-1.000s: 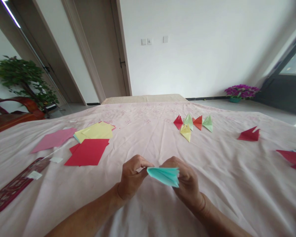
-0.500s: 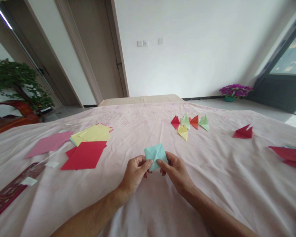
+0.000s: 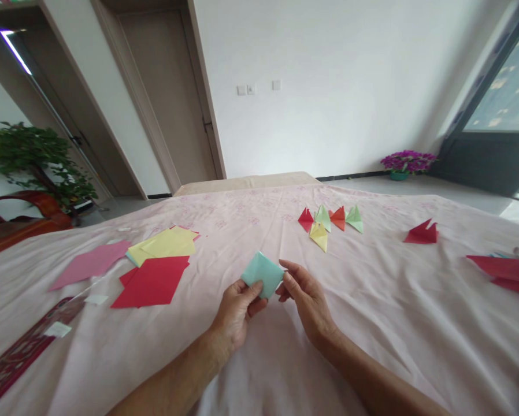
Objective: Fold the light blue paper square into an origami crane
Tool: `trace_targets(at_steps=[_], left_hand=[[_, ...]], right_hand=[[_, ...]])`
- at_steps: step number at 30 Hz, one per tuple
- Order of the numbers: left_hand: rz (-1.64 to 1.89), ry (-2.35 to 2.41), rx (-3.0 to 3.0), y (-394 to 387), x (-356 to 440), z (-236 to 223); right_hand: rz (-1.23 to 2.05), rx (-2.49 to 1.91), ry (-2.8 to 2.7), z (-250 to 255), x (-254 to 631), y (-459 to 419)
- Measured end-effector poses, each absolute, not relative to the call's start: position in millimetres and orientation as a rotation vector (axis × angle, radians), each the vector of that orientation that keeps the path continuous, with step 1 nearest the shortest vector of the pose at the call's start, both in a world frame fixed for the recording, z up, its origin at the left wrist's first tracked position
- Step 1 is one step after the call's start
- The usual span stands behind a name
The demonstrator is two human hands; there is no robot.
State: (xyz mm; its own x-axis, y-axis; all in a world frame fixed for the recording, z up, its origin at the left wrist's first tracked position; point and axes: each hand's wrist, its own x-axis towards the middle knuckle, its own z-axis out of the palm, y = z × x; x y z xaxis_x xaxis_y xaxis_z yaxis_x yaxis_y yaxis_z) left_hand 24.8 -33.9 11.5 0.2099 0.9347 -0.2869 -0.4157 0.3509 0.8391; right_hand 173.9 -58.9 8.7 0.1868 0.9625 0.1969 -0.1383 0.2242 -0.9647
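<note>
A small square of folded turquoise paper (image 3: 263, 273) is held up over the cloth, one corner pointing away from me. My left hand (image 3: 238, 306) pinches its lower left side, thumb on top and fingers beneath. At the paper's right corner is my right hand (image 3: 305, 294), its thumb tip at the edge and its index finger stretched out apart from the thumb. Whether that thumb presses on the corner is hard to make out. Beyond my hands stand folded paper pieces: a yellow one (image 3: 319, 236), a red one (image 3: 306, 219), an orange-red one (image 3: 338, 218) and two pale green ones (image 3: 354, 218).
Red sheets (image 3: 153, 282), yellow sheets (image 3: 166, 241) and a pink sheet (image 3: 90, 263) lie at the left on the pink tablecloth (image 3: 251, 370). A dark red patterned panel (image 3: 21, 355) is nearer. Rightward are a red folded piece (image 3: 422, 232) and more red paper (image 3: 508, 271).
The turquoise paper has been turned, its creased face with meeting flaps replaced by a smoother one. It has shifted slightly left with my left hand; my right fingers have loosened to its corner.
</note>
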Motion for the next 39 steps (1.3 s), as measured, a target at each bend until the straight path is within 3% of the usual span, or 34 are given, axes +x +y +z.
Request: trace_targets(at_steps=[11,20,39], left_hand=[[1.109,0.754,0.641,-29.5,28.7,23.5],[1.028,0.716,0.744,-26.6,31.2,12.2],[0.965,0.765,0.776,-24.3,26.5,6.8]], right_hand=[[0.320,-0.966,-1.388,16.7,176.4,-67.5],[0.222,-1.055,-1.419,13.5,186.7,-62.2],[0.332,-1.020,-1.684,12.7,197.3,-60.7]])
